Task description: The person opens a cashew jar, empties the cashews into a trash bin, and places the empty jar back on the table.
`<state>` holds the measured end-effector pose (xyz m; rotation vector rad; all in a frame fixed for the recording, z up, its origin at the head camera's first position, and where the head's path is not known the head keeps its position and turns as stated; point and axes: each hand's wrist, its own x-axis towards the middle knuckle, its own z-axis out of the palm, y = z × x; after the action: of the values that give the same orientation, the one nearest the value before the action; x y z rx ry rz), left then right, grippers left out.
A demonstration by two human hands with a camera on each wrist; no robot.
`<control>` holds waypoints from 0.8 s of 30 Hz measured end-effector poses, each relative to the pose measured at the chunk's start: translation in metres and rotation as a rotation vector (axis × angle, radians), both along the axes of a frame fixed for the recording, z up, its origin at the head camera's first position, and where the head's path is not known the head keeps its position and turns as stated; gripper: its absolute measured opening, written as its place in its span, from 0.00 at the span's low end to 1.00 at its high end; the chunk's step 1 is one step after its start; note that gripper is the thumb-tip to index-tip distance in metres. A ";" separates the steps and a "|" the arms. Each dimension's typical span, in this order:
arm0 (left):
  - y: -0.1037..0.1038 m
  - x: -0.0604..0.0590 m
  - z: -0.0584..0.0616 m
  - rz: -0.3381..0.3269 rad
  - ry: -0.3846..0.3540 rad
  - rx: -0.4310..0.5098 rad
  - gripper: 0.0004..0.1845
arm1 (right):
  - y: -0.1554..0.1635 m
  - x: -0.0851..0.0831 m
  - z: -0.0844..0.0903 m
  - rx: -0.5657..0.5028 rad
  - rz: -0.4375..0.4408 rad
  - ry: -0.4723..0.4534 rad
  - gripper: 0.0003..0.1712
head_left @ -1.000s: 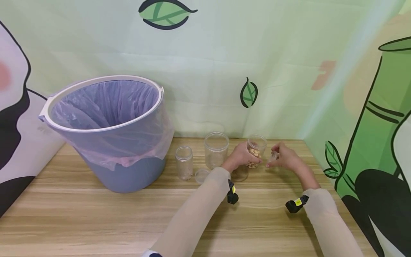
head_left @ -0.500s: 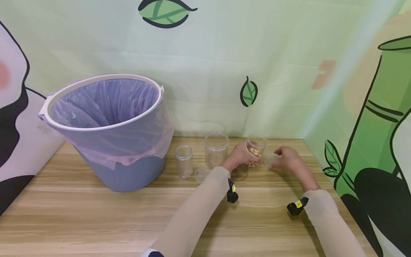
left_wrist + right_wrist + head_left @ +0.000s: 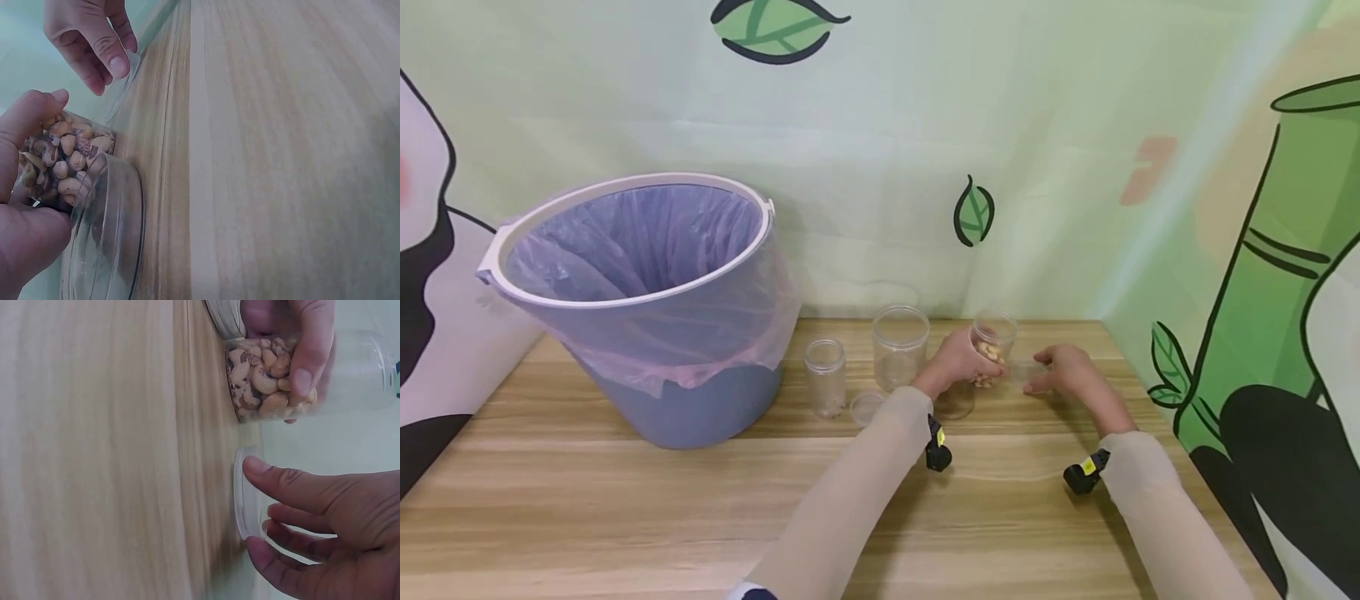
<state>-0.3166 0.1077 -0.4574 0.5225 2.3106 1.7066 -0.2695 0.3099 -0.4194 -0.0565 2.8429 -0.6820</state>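
My left hand (image 3: 958, 364) grips a clear plastic jar (image 3: 996, 325) whose lower part holds cashew nuts (image 3: 259, 375). The jar stands upright at the back of the table, with no lid on it. To its right, my right hand (image 3: 1067, 372) has thumb and fingertips at opposite sides of a round clear lid (image 3: 247, 494), which lies low at the table surface. Beside the left hand lies a larger round clear lid (image 3: 109, 231), partly hidden by that hand in the head view.
Left of the left hand stand a wide clear jar (image 3: 901, 350) and a narrow clear jar (image 3: 825, 379), with a small clear lid (image 3: 867, 408) before them. A large blue bin (image 3: 700, 408) with a plastic liner stands at the left. A printed cloth (image 3: 850, 167) hangs behind the wooden table (image 3: 662, 517).
The lid in my right hand has gone from tilted to nearly flat at the table. My left hand keeps its grip on the cashew jar. The head view has shifted slightly.
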 end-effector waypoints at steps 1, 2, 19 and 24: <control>0.000 0.000 0.001 0.001 -0.002 0.000 0.32 | -0.001 0.000 0.001 -0.008 -0.007 0.002 0.39; -0.001 -0.001 0.003 -0.001 -0.001 -0.002 0.32 | -0.001 0.000 0.001 -0.013 -0.014 0.004 0.39; -0.005 0.020 0.020 -0.040 0.085 -0.014 0.33 | -0.001 0.001 -0.006 -0.014 -0.036 0.023 0.37; -0.011 0.033 0.034 -0.040 0.070 0.037 0.32 | -0.002 -0.001 -0.005 -0.014 -0.033 0.026 0.37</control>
<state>-0.2833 0.0967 -0.4238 0.6415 2.3029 1.7423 -0.2701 0.3079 -0.4244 -0.0208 2.8702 -0.7134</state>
